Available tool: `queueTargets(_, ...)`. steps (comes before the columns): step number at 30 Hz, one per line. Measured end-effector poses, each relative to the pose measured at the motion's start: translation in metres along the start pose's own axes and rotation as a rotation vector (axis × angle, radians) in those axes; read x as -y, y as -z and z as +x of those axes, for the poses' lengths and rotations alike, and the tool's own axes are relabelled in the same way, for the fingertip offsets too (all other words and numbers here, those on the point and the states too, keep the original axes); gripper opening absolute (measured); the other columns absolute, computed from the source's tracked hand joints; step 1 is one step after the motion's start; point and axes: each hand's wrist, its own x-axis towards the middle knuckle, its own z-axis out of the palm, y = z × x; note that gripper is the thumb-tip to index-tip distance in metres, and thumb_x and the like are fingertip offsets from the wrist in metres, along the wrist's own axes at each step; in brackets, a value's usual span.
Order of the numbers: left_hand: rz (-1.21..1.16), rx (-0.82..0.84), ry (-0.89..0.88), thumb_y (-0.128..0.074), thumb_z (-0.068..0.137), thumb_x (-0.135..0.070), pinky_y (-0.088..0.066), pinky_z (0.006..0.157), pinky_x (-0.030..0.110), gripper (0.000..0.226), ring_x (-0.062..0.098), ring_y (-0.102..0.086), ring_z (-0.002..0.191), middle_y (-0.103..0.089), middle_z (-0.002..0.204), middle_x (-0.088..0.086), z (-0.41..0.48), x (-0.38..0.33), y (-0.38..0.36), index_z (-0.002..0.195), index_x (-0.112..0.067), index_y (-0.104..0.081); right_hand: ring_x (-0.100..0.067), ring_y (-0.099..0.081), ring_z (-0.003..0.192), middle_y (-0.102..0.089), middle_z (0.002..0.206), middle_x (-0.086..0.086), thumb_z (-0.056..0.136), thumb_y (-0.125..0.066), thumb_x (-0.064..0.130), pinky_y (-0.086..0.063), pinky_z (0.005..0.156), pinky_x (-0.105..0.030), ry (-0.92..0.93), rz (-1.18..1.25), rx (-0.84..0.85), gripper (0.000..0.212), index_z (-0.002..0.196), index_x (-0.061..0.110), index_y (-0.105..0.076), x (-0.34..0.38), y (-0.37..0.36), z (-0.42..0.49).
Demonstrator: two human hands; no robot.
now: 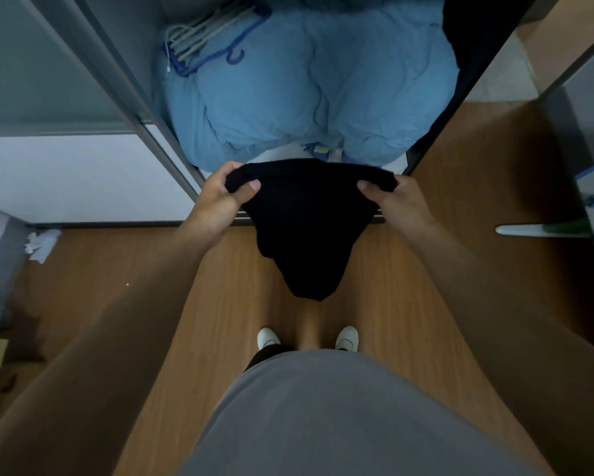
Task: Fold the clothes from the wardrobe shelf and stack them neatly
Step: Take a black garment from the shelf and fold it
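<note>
Your left hand [220, 201] and right hand [404, 201] each hold one top corner of the black garment [306, 231], fingers [252, 186] clamped on the cloth. It hangs between them, its long axis pointing down at the floor [409, 304], just near of the blue duvet [288, 97]. Neither hand is nearer.

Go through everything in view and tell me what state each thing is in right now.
black garment: held by its top edge, hanging loose above the floor, not folded.
left hand: grips the garment's left corner.
right hand: grips the garment's right corner.
wardrobe: open.
blue duvet: bunched up inside the wardrobe.
hangers: bundled, lying on the duvet.
</note>
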Motion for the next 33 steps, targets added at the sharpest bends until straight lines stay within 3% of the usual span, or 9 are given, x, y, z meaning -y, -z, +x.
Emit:
queueTargets(3, -0.248, -0.075, 0.086, -0.062, 0.096, -0.011, -0.057, 0.09, 0.035, 0.014, 0.016, -0.071, 0.101, -0.076, 0.101, -0.005, 0.0, 0.001, -0.015, 0.107, -0.02, -0.063, -0.017, -0.075, 0.085, -0.078, 0.091, -0.001, 0.094, -0.07, 0.023, -0.059, 0.073, -0.026, -0.046, 0.169, -0.04, 0.011, 0.097, 0.013, -0.074, -0.001, -0.002, -0.006)
queueTargets(7, -0.459, -0.099, 0.157, -0.06, 0.098, -0.014, -0.057, 0.084, 0.03, 0.018, 0.018, -0.071, 0.105, -0.076, 0.11, -0.001, 0.0, -0.005, -0.028, 0.115, -0.017, -0.065, -0.018, -0.073, 0.1, -0.076, 0.108, -0.007, 0.09, -0.073, 0.014, -0.057, 0.085, -0.026, 0.014, 0.163, 0.042, 0.025, 0.115, 0.009, -0.07, -0.01, -0.006, -0.019)
queueTargets(10, -0.428, -0.107, 0.199, -0.063, 0.097, -0.028, -0.058, 0.08, 0.028, 0.024, 0.017, -0.072, 0.102, -0.077, 0.105, -0.001, 0.001, -0.015, -0.03, 0.115, -0.013, -0.065, -0.011, -0.072, 0.101, -0.074, 0.109, 0.002, 0.092, -0.071, 0.011, -0.055, 0.085, -0.022, 0.032, 0.139, 0.027, 0.027, 0.119, 0.015, -0.067, -0.013, -0.012, -0.028)
queueTargets(13, -0.353, -0.084, 0.196, -0.057, 0.096, -0.05, -0.058, 0.08, 0.024, 0.034, 0.01, -0.072, 0.099, -0.077, 0.101, -0.008, 0.003, -0.019, -0.018, 0.112, -0.021, -0.064, -0.016, -0.071, 0.106, -0.075, 0.112, -0.001, 0.096, -0.066, 0.019, -0.056, 0.092, -0.03, -0.057, 0.305, 0.052, 0.024, 0.12, 0.018, -0.066, -0.002, -0.021, -0.03)
queueTargets(17, -0.368, 0.095, 0.278, -0.052, 0.081, -0.062, -0.051, 0.098, 0.022, 0.077, 0.004, -0.064, 0.111, -0.066, 0.119, -0.012, -0.007, -0.001, -0.004, 0.144, -0.019, -0.042, -0.017, -0.07, 0.11, -0.074, 0.116, 0.001, 0.096, -0.065, 0.025, -0.056, 0.093, -0.032, -0.183, 0.5, 0.146, 0.025, 0.122, 0.022, -0.065, 0.013, -0.025, -0.027)
queueTargets(21, -0.265, 0.34, 0.281, -0.08, 0.072, -0.046, -0.047, 0.106, 0.03, 0.076, 0.02, -0.055, 0.129, -0.065, 0.131, 0.001, -0.025, 0.023, -0.015, 0.135, -0.016, -0.051, -0.018, -0.071, 0.107, -0.074, 0.116, 0.0, 0.096, -0.066, 0.03, -0.059, 0.083, -0.029, -0.267, 0.577, 0.175, 0.026, 0.121, 0.023, -0.065, 0.02, -0.02, -0.028)
queueTargets(24, -0.182, 0.456, 0.243, -0.081, 0.076, -0.026, -0.041, 0.113, 0.045, 0.076, 0.021, -0.056, 0.129, -0.058, 0.139, 0.008, -0.028, 0.029, -0.034, 0.142, -0.013, -0.046, -0.02, -0.069, 0.113, -0.072, 0.123, -0.002, 0.093, -0.068, 0.039, -0.056, 0.096, -0.036, -0.306, 0.565, 0.173, 0.04, 0.128, 0.02, -0.063, 0.025, -0.011, -0.028)
queueTargets(30, -0.114, 0.437, 0.177, -0.088, 0.067, -0.047, -0.042, 0.112, 0.047, 0.09, 0.024, -0.057, 0.127, -0.061, 0.135, 0.008, -0.019, 0.029, -0.057, 0.141, -0.013, -0.05, -0.029, -0.064, 0.12, -0.066, 0.131, -0.012, 0.092, -0.067, 0.045, -0.056, 0.093, -0.041, -0.308, 0.671, 0.179, 0.053, 0.133, 0.012, -0.061, 0.05, 0.008, -0.013)
queueTargets(33, -0.203, 0.308, 0.207, -0.081, 0.076, -0.046, -0.043, 0.109, 0.039, 0.06, 0.021, -0.061, 0.123, -0.066, 0.131, 0.003, -0.012, 0.027, -0.061, 0.129, -0.024, -0.062, -0.032, -0.068, 0.112, -0.069, 0.124, -0.017, 0.096, -0.062, 0.041, -0.06, 0.084, -0.043, -0.365, 0.743, 0.129, 0.047, 0.128, 0.007, -0.062, 0.057, 0.017, -0.004)
